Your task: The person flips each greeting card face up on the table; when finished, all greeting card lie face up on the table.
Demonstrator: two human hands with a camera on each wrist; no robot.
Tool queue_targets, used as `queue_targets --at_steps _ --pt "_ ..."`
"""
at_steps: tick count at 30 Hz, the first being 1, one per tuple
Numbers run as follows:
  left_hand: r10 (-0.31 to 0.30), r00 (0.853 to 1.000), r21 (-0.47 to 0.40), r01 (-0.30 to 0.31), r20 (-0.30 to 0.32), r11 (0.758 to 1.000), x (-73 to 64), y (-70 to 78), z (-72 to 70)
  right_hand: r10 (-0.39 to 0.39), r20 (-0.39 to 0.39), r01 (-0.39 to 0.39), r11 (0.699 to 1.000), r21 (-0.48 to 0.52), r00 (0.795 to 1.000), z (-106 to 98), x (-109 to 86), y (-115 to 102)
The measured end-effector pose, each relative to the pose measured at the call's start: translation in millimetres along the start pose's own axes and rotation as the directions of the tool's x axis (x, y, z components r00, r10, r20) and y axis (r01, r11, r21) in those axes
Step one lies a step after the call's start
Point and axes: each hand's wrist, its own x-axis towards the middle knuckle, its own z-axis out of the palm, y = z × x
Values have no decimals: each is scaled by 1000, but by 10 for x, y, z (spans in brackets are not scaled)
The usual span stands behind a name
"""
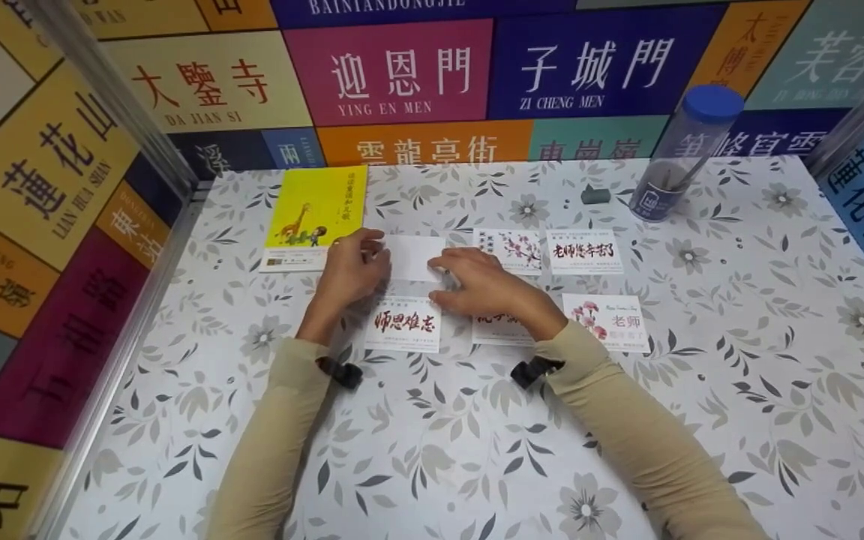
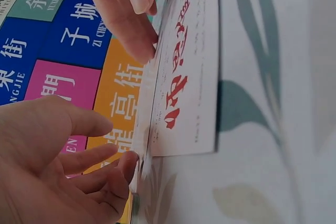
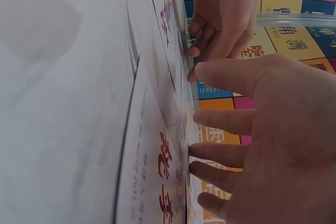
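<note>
A blank white card [image 1: 415,259] lies on the patterned table between the two hands. My left hand [image 1: 355,266] is at its left edge, fingers loosely bent and thumb apart, as the left wrist view also shows. From the other side my right hand [image 1: 486,281] reaches over the card's right edge, its fingers spread and fairly straight, fingertips down at card level. Just below the blank card lies a card with red writing [image 1: 404,324]. Another red-lettered card [image 3: 157,182] sits partly hidden under my right hand in the head view.
A plum-blossom card [image 1: 518,251], a red-lettered card [image 1: 584,251] and a pink-flower card [image 1: 606,322] lie to the right. The yellow book [image 1: 316,210] lies at the back left. At the back right stand a blue-lidded clear tube [image 1: 676,157] and a small grey object [image 1: 595,196].
</note>
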Motion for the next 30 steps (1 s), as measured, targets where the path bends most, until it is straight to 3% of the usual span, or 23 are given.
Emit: queue_targets --at_steps 3,7,11,17,24,30 --pt "-45 999 -51 46 15 998 -2 13 -4 -8 4 8 1000 8 1000 -4 -5 -15" --pt "-56 998 -86 57 4 995 -15 48 2 -11 8 10 1000 16 1000 -11 -8 -29" --pt "-47 998 -43 46 -28 998 -38 102 11 -8 10 8 1000 25 1000 -21 -9 -41" --pt "-107 994 38 108 -33 993 -82 176 17 -7 23 7 1000 26 1000 -6 4 -46" --pt "-74 997 0 74 -15 997 -90 181 73 -21 21 20 1000 19 1000 20 0 -48" --pt "-105 994 -54 106 10 993 -84 183 66 -26 24 26 999 22 999 25 1 -50"
